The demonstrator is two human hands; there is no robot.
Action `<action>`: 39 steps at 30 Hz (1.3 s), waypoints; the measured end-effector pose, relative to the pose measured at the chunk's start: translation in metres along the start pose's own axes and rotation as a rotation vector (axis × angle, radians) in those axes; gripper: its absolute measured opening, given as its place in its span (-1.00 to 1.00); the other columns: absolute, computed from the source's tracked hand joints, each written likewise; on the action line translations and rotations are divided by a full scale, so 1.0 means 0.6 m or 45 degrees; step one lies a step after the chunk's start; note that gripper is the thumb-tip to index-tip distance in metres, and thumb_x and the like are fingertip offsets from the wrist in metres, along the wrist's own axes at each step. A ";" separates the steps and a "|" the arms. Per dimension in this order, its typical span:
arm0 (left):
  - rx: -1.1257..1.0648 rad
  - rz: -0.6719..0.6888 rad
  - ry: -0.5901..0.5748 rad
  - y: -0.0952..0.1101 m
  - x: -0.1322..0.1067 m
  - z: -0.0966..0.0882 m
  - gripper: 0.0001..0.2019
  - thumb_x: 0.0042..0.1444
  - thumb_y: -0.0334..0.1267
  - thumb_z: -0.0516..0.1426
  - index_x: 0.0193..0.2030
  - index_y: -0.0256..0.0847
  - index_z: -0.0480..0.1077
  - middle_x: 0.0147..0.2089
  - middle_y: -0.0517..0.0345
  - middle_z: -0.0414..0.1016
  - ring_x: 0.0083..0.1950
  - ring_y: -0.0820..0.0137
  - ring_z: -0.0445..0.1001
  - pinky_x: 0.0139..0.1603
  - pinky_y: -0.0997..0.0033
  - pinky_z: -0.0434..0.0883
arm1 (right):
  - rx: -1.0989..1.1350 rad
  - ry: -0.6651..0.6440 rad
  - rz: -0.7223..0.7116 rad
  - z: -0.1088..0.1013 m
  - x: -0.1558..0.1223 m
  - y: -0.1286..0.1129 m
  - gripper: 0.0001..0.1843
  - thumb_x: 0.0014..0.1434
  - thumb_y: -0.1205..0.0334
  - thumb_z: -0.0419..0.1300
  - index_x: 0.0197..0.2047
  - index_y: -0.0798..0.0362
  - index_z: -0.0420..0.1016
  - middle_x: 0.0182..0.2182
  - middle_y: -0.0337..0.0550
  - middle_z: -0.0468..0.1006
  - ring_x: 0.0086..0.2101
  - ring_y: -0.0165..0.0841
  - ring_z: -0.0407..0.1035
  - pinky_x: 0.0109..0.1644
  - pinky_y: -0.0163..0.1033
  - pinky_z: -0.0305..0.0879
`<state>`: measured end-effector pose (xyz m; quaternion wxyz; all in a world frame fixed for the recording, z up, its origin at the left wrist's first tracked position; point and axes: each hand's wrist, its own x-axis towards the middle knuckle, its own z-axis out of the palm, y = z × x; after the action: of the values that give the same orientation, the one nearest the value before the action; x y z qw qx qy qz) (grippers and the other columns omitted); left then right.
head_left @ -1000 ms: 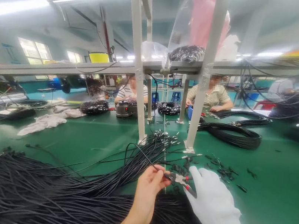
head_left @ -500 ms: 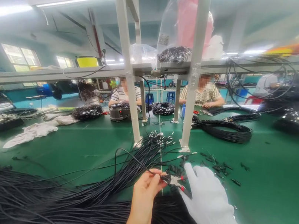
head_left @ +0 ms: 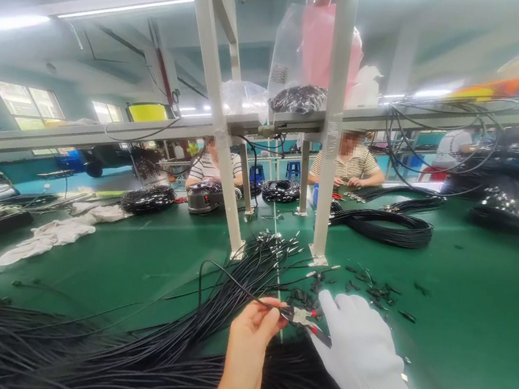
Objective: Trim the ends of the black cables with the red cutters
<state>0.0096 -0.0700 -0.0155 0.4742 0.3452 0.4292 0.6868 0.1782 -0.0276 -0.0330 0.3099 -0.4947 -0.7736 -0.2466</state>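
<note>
Between thumb and fingers, my bare left hand [head_left: 251, 343] pinches a black cable [head_left: 235, 277] near its end. My right hand [head_left: 359, 342], in a white glove, is closed round a pair of pliers [head_left: 301, 317] with red and black handles. The pliers' jaws meet the cable end just past my left fingertips; exactly how they grip it is too small to tell. A long bundle of black cables [head_left: 218, 305] runs beneath my left hand. Small black pieces [head_left: 379, 290] lie scattered on the green table beyond my right hand.
White frame posts [head_left: 331, 134] stand on the green table [head_left: 484, 286] ahead. Beyond them lie coiled cables [head_left: 391, 228] and a dark round device [head_left: 205, 197]. Two people [head_left: 364, 164] in striped shirts sit opposite. A white cloth [head_left: 50, 241] lies at left, a dense cable pile [head_left: 45, 351] in front.
The view has shifted slightly, moving the background a little to the left. Both hands keep nearly the same hold on the cable and pliers.
</note>
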 end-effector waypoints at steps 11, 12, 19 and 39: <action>-0.019 -0.001 0.003 0.010 -0.006 0.008 -0.74 -0.11 -0.13 0.40 -0.35 -0.26 0.58 -0.29 0.03 0.63 -0.21 0.29 0.56 -0.05 0.27 0.49 | 0.065 0.011 -0.044 0.002 0.000 0.005 -0.51 0.03 0.11 0.27 0.03 0.14 0.47 -0.32 -0.06 0.46 -0.27 -0.17 0.26 -0.25 -0.15 0.07; -0.013 -0.004 0.007 0.013 -0.007 0.010 -0.74 -0.12 -0.13 0.40 -0.35 -0.26 0.58 -0.29 0.05 0.63 -0.21 0.30 0.56 -0.05 0.28 0.49 | 0.058 0.010 -0.043 0.002 0.001 0.005 -0.53 0.02 0.10 0.28 0.00 0.12 0.49 -0.34 -0.07 0.46 -0.29 -0.18 0.25 -0.27 -0.16 0.05; 0.021 0.014 0.053 0.014 -0.006 0.009 -0.74 -0.13 -0.14 0.40 -0.35 -0.25 0.57 -0.29 0.08 0.64 -0.21 0.33 0.56 -0.07 0.34 0.50 | 0.043 0.021 0.000 -0.006 0.006 0.001 -0.69 -0.07 0.09 0.34 -0.24 0.03 0.55 -0.45 -0.14 0.44 -0.39 -0.23 0.24 -0.34 -0.20 -0.06; 0.197 0.105 0.064 0.003 -0.008 0.009 -0.81 -0.04 -0.25 0.34 -0.27 -0.25 0.53 -0.25 0.02 0.63 -0.17 0.27 0.58 -0.04 0.29 0.46 | -0.008 -0.372 0.027 -0.015 0.005 -0.004 -0.82 0.14 0.08 0.20 -0.30 0.00 0.51 -0.43 -0.11 0.48 -0.40 -0.20 0.36 -0.35 -0.20 -0.02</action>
<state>0.0153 -0.0736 -0.0122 0.4065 0.3808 0.4782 0.6790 0.1772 -0.0332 -0.0249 0.1952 -0.5345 -0.8043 -0.1711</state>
